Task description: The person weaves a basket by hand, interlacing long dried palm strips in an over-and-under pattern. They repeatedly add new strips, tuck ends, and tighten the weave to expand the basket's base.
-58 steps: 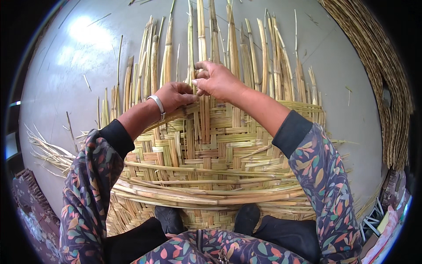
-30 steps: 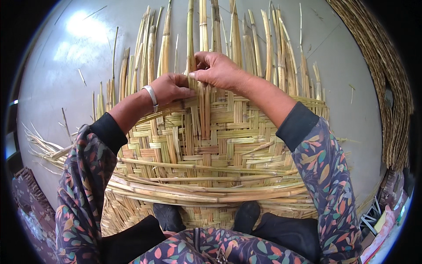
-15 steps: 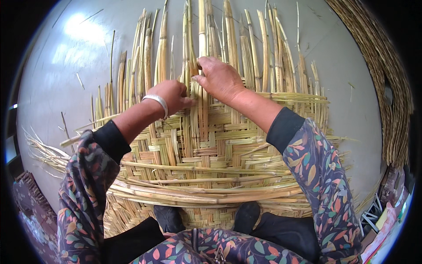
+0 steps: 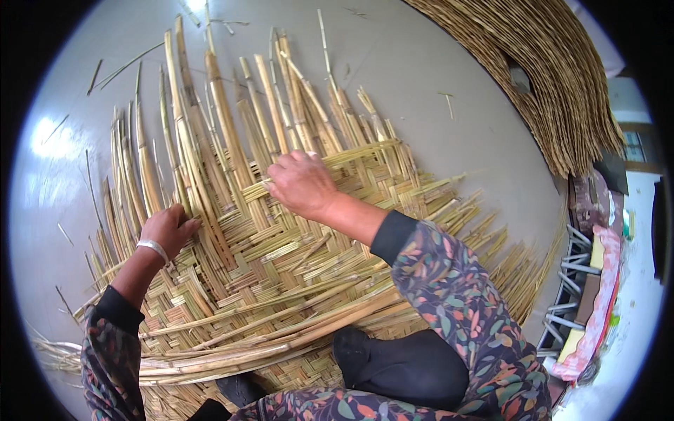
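Both the left hand (image 4: 168, 233) and the right hand (image 4: 302, 186) now work well apart, where a moment ago they sit side by side on one upright strip near the upper middle; the view has also swung round, so the woven mat (image 4: 247, 282) lies slanted on the floor (image 4: 484, 147) across the centre and left of the frame. That shift, as I judge it, moves the handling from a single upright to the crosswise bundle (image 4: 361, 152) of pale strips at the right hand, with the weaving beyond it incomplete, since the upright strips (image 4: 222, 104) run free toward the upper left. Fingers of the right hand curl over the bundle near the picture's middle; whether they pinch it underneath I cannot tell. At centre left, the left hand is half curled against the uprights, thumb a little away from the fingers, its grip hidden. Counted: two hands, one pale bracelet (image 4: 152, 247) on the left wrist, one woven mat, two dark shoes at the lower middle, the right shoe (image 4: 350, 351) plainer to see, one mass of brown plaited strands (image 4: 562, 77) at upper right, and one pink cloth (image 4: 588, 316) at the right edge. Upright strips number well over twenty, overlapping too much for an exact count; several long canes (image 4: 261, 345) curve across the lower part, also uncountable.
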{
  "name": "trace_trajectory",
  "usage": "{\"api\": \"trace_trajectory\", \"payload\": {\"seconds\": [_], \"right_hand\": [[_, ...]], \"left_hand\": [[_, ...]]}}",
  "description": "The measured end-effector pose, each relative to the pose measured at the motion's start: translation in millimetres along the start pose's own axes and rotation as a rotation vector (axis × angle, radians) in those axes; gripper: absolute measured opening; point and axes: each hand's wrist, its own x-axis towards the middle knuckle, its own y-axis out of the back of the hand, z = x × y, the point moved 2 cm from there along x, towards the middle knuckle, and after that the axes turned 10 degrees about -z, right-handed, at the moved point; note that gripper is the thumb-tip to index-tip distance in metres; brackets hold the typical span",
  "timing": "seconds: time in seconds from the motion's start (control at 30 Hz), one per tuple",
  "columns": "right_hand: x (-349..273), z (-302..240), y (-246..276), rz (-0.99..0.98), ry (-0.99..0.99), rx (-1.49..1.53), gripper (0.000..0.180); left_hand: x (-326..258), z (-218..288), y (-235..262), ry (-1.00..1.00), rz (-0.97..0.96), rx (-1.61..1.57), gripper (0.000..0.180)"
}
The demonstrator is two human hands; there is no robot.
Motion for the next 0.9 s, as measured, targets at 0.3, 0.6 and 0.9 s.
{"api": "trace_trajectory", "payload": {"seconds": [0.3, 0.6, 0.9], "right_hand": [[16, 8, 4, -0.206, -0.060, 0.131, 0.032], [33, 1, 1, -0.230, 0.049, 0.021, 0.036], [18, 0, -7, -0.134, 0.119, 0.065, 0.033]], "left_hand": [[-2, -6, 0, -0.044, 0.070, -0.044, 0.032], [-2, -25, -1, -0.026, 0.088, -0.082, 0.031], [-13, -22, -8, -0.013, 0.015, -0.125, 0.029]]}}
